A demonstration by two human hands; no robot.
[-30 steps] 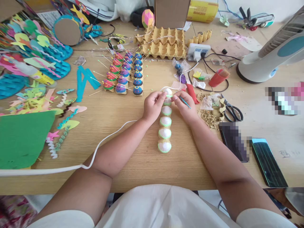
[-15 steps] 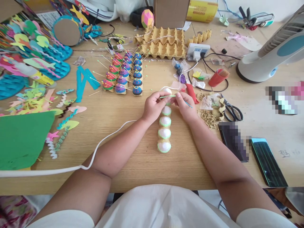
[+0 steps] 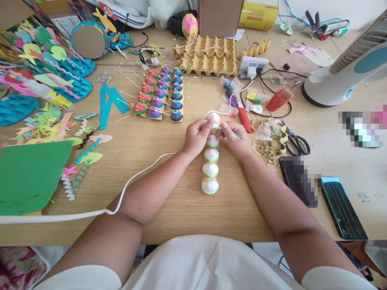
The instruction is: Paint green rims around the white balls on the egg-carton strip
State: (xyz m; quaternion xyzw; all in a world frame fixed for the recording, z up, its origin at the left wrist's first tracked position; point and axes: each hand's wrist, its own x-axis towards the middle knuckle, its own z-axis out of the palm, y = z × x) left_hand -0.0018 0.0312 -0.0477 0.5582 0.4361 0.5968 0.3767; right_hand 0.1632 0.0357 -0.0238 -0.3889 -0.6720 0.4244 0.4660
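Observation:
A column of egg-carton cups with white domed tops (image 3: 211, 169) runs down the middle of the table, most with a light green rim. Over its far part my left hand (image 3: 196, 135) pinches one end of a thin green strip (image 3: 217, 127). My right hand (image 3: 232, 135) is closed beside it, its fingertips at the strip's other end, and a thin blue stick (image 3: 240, 136) pokes out from it. The fingers partly cover the cup beneath them. Further left stand rows of painted cups in red, purple and blue (image 3: 160, 93) with pins stuck in them.
Scissors (image 3: 298, 143), brown shreds (image 3: 267, 151) and a phone (image 3: 344, 207) lie to the right. A white cable (image 3: 133, 179) crosses my left forearm. Green sheet (image 3: 33, 177) and paper cutouts are at left; egg trays (image 3: 208, 56) and a power strip (image 3: 253, 64) sit behind.
Both hands have moved slightly down, and the strip between them sits lower, closer to the cups. More of the farthest white top shows. The whole view has shifted a little.

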